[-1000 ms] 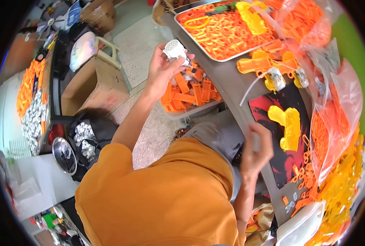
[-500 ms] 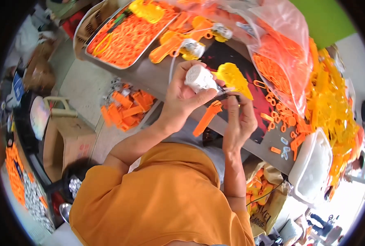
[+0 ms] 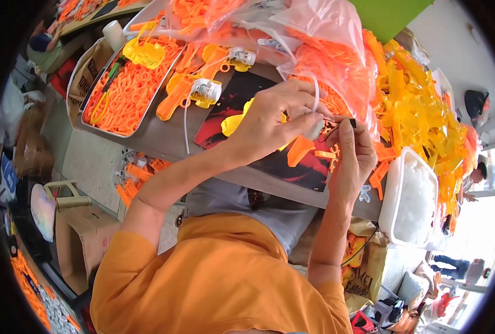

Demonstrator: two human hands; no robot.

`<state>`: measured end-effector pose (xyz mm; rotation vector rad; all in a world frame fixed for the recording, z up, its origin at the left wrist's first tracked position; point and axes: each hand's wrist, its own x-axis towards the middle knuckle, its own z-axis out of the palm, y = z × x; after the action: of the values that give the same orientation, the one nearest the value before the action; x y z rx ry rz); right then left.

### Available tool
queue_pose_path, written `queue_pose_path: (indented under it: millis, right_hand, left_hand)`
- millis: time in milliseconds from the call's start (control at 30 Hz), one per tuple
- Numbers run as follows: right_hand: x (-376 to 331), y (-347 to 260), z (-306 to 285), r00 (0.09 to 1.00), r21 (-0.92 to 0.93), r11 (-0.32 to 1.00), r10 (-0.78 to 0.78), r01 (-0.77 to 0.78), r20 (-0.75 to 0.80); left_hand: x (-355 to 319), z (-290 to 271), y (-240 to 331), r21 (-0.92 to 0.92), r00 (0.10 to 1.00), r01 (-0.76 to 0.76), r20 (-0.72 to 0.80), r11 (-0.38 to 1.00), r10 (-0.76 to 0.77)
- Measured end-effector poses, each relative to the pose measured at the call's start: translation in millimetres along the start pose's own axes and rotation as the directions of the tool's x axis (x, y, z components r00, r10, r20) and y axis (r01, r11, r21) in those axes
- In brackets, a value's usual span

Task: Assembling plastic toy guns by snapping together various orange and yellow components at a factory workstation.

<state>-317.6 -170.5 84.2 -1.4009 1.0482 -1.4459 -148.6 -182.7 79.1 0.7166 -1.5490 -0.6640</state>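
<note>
Both hands, left hand (image 3: 272, 119) and right hand (image 3: 354, 153), pinch a small white part (image 3: 316, 129).

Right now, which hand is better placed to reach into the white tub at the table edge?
Probably the right hand: the white tub sits just beyond it, and its fingers pinch only a small dark piece. The left hand is farther away, gripping a white part.

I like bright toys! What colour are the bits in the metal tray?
Mostly orange pieces fill the metal tray, with one yellow part on top, clearest in the head view.
</note>
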Motion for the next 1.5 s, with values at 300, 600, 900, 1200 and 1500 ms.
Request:
queue_pose_path:
  millis: [300,600,900,1200,1500]
  right_hand:
    - [17.7,1.1,-31.2,0.977,0.317,0.944,0.023,-0.091,0.211]
    - [46.1,-7.7,-32.8,0.762,0.378,0.910,-0.121,-0.171,0.636]
    - [6.6,2.0,-27.0,0.940,0.443,0.892,-0.218,0.083,0.263]
    - [35.6,-27.6,-100.3,0.781,-0.188,0.918,0.395,-0.348,0.484]
    - [53.3,96.3,-2.0,0.706,-0.553,0.811,0.504,-0.189,0.498]
  left_hand:
    - [6.3,-34.7,33.4,0.015,0.733,-0.322,0.637,0.947,0.239]
    - [72.4,-7.5,18.1,-0.103,0.861,-0.160,0.472,0.982,0.189]
    - [60.0,-16.9,5.0,0.124,0.928,0.109,0.344,0.986,-0.145]
    - [-1.2,-56.4,-125.5,0.765,0.805,-0.347,0.540,0.542,-0.246]
    - [-39.2,-34.3,-118.1,0.044,0.798,0.598,0.061,0.800,-0.600]
